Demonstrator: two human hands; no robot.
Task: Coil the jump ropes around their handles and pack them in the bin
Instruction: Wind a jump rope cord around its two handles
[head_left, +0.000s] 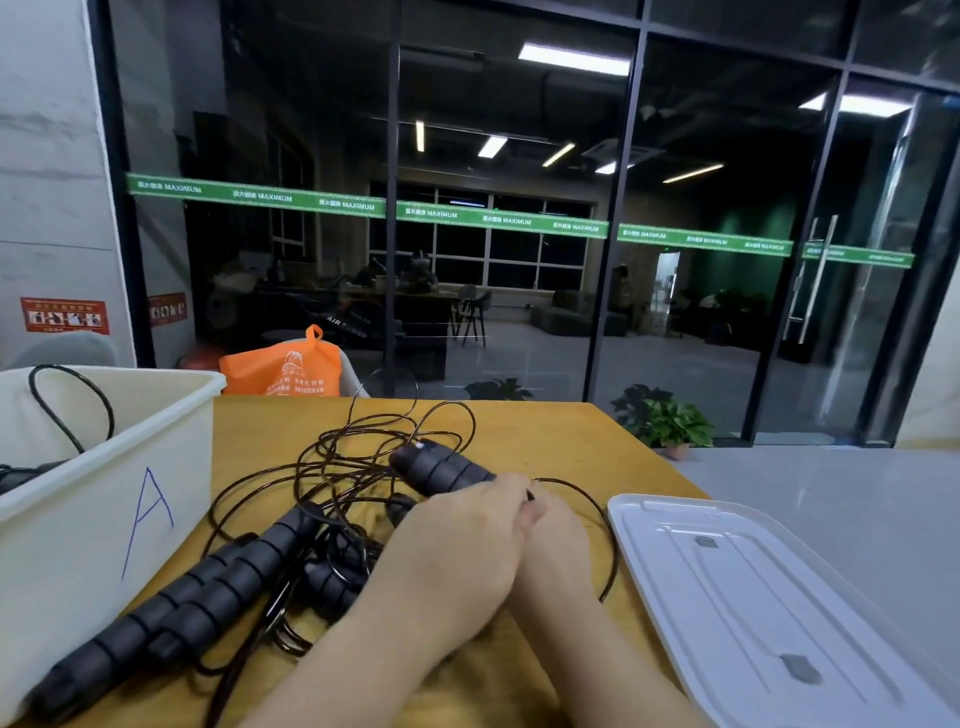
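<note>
Jump ropes: head view; a tangle of thin dark cord and black ribbed foam handles lying at the centre of the frame on the tabletop.
Held handles: a pair of black handles side by side, pointing toward the upper left, just above the hands at frame centre; their near ends run into the hands.
Loose handles: two long black handles lying together at the lower left, slanting from the bottom-left corner up toward the centre, just beside the bin's front wall.
Left hand: back of the hand toward the camera, fingers curled over at the near end of the held handles; its grip appears closed on them.
Right hand: partly tucked under and behind the left hand, thumb up against it; whether its grip is closed on the handles or the cord cannot be told.
Bin: cream plastic, left edge of the frame, a blue letter A on its wall; a dark cord loop and a handle end show inside.
Lid: white, flat, lower right.
Orange bag: behind the tabletop, upper left of centre.
</note>
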